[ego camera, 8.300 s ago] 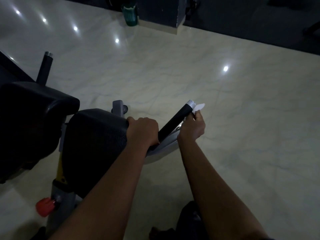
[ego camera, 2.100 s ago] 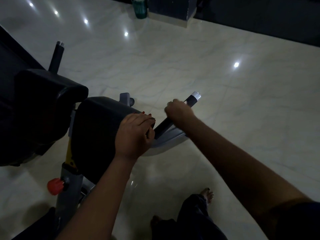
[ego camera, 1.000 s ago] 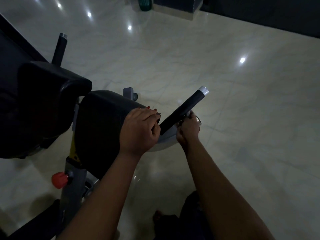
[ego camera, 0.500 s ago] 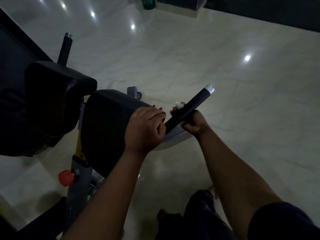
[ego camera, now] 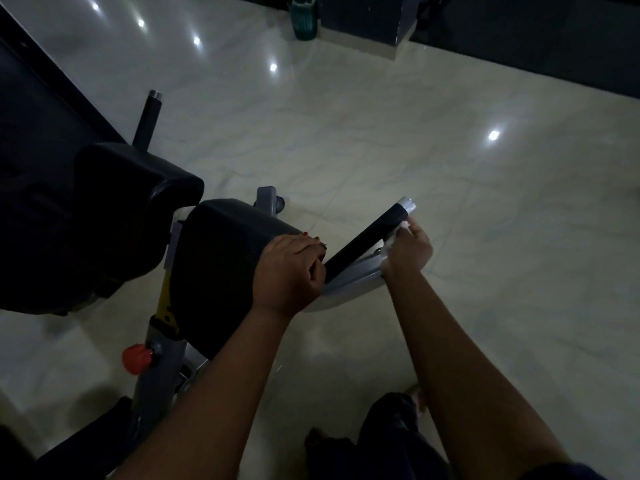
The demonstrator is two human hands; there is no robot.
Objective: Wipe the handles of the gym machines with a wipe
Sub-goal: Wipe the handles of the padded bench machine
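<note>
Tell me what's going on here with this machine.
A person is wiping down a gym machine. The right hand pinches a white wipe against the black handle, close to its silver-capped end. The left hand is curled round the handle's lower end, beside the black pad, apparently to steady it. A second handle stands farther left, with no hand on it.

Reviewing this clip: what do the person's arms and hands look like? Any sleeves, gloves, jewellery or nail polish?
No gloves, watch or bracelet show. The left forearm and right forearm are bare. The left hand has red-polished fingernails; the right hand shows no nails from here. The edge of a dark sleeve shows high on the right arm.
</note>
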